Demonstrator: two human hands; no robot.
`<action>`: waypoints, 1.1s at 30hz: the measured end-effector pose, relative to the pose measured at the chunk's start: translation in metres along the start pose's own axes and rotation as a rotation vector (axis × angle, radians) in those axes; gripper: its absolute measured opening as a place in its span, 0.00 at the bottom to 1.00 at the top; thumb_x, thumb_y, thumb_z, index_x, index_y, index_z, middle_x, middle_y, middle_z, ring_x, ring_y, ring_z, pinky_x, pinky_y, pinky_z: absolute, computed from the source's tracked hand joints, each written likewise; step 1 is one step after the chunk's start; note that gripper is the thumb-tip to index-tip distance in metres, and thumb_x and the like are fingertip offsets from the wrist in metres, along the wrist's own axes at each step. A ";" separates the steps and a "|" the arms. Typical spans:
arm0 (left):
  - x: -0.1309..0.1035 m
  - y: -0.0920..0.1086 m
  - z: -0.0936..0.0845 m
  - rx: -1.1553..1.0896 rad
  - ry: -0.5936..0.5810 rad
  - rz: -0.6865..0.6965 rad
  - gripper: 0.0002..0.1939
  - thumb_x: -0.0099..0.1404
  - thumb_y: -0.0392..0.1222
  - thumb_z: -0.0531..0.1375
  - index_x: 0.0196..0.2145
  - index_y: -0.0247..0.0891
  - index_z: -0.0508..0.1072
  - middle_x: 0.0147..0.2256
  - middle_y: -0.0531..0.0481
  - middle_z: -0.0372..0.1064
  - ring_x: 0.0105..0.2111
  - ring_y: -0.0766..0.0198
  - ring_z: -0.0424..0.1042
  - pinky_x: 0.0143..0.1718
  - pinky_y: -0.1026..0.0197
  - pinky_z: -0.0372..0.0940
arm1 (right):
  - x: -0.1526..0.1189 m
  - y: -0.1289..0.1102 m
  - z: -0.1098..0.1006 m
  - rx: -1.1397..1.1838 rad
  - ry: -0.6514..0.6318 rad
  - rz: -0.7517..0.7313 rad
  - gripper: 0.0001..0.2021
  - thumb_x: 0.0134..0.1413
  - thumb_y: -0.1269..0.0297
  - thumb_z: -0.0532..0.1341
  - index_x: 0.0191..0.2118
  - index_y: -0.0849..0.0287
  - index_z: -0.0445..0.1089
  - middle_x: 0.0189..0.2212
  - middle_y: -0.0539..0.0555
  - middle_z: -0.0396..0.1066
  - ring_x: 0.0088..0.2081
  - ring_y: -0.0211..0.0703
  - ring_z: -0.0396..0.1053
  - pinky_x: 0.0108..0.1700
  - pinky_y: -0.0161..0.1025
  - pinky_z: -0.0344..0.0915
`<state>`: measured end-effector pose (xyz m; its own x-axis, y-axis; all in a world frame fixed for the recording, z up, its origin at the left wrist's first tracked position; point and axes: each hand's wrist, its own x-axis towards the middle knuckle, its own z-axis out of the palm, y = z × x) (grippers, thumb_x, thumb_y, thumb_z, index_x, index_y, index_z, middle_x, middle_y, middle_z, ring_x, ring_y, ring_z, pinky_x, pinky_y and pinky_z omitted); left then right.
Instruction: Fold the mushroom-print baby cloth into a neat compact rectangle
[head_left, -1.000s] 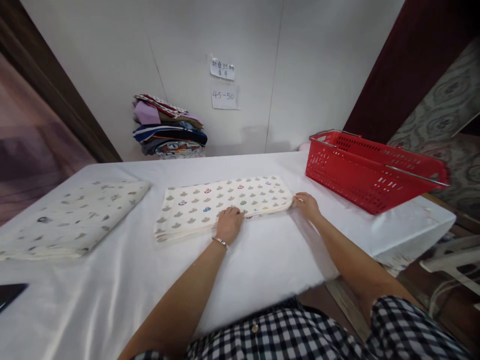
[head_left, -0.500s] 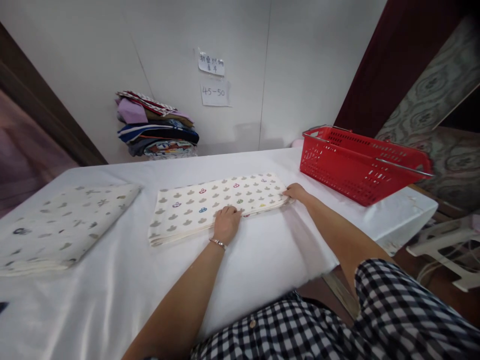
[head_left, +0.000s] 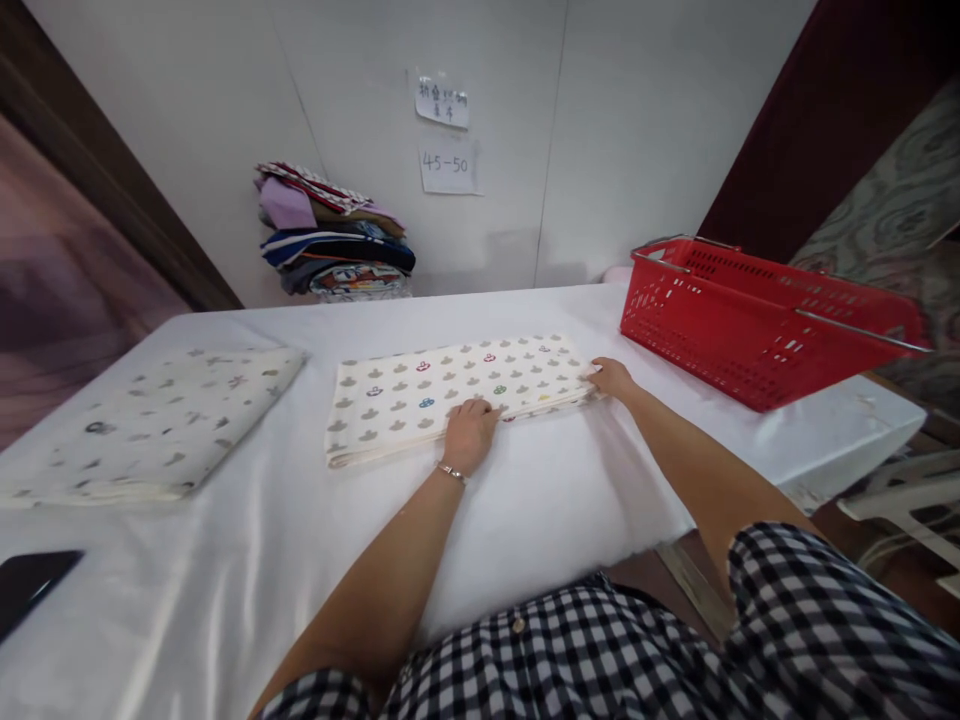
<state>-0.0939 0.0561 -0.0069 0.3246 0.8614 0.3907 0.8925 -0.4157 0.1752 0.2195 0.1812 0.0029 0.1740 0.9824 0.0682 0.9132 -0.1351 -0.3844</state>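
Note:
A folded white cloth (head_left: 450, 392) printed with grey mushroom-like shapes and a few coloured ones lies as a long, layered strip across the table. My left hand (head_left: 471, 434), a bracelet on its wrist, is at the middle of the near edge, with fingers curled over the layers. At the strip's right end, my right hand (head_left: 612, 378) pinches the corner; its thumb is partly hidden. Off to the left lies a second folded white cloth (head_left: 161, 420) with small scattered prints, touched by neither hand.
A red plastic basket (head_left: 750, 340) with metal handles stands on the table's right side. Behind the table's far edge rises a pile of folded fabrics (head_left: 337, 240). A dark, flat phone-like object (head_left: 34, 585) lies at the left. White fabric covers the table (head_left: 247, 580).
The view has shifted slightly, moving the scene rightward and showing more of the dark object at left. Both hands stay at the same places on the cloth.

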 end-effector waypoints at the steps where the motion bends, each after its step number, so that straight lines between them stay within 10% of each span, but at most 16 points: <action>1: 0.000 0.000 0.000 -0.009 -0.001 -0.005 0.12 0.67 0.40 0.51 0.36 0.42 0.75 0.39 0.46 0.70 0.41 0.57 0.65 0.40 0.53 0.58 | -0.001 0.001 -0.001 -0.003 0.006 -0.010 0.20 0.43 0.70 0.63 0.46 0.61 0.71 0.34 0.57 0.74 0.37 0.51 0.71 0.38 0.41 0.66; 9: -0.001 -0.001 -0.001 -0.047 0.016 -0.015 0.08 0.64 0.40 0.55 0.36 0.43 0.74 0.38 0.47 0.69 0.41 0.57 0.64 0.41 0.54 0.58 | -0.031 -0.007 -0.008 0.036 0.127 -0.262 0.18 0.51 0.66 0.58 0.50 0.58 0.68 0.45 0.57 0.69 0.44 0.47 0.67 0.46 0.43 0.63; 16: 0.001 -0.002 0.004 -0.032 0.011 -0.027 0.11 0.66 0.43 0.53 0.39 0.43 0.74 0.39 0.48 0.69 0.41 0.57 0.64 0.41 0.54 0.58 | -0.065 -0.026 0.001 0.085 0.023 -0.877 0.11 0.58 0.62 0.54 0.36 0.55 0.75 0.37 0.54 0.73 0.42 0.44 0.66 0.46 0.41 0.61; 33: 0.001 0.000 0.002 -0.071 0.010 -0.057 0.11 0.66 0.42 0.53 0.38 0.42 0.74 0.39 0.48 0.69 0.40 0.58 0.63 0.41 0.55 0.58 | -0.070 -0.024 0.005 -0.140 0.108 -1.005 0.13 0.61 0.67 0.50 0.38 0.57 0.73 0.38 0.55 0.71 0.41 0.45 0.62 0.42 0.40 0.57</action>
<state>-0.0932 0.0576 -0.0081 0.2705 0.8813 0.3875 0.8847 -0.3863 0.2610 0.1833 0.1165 0.0024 -0.6709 0.6334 0.3856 0.6887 0.7250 0.0072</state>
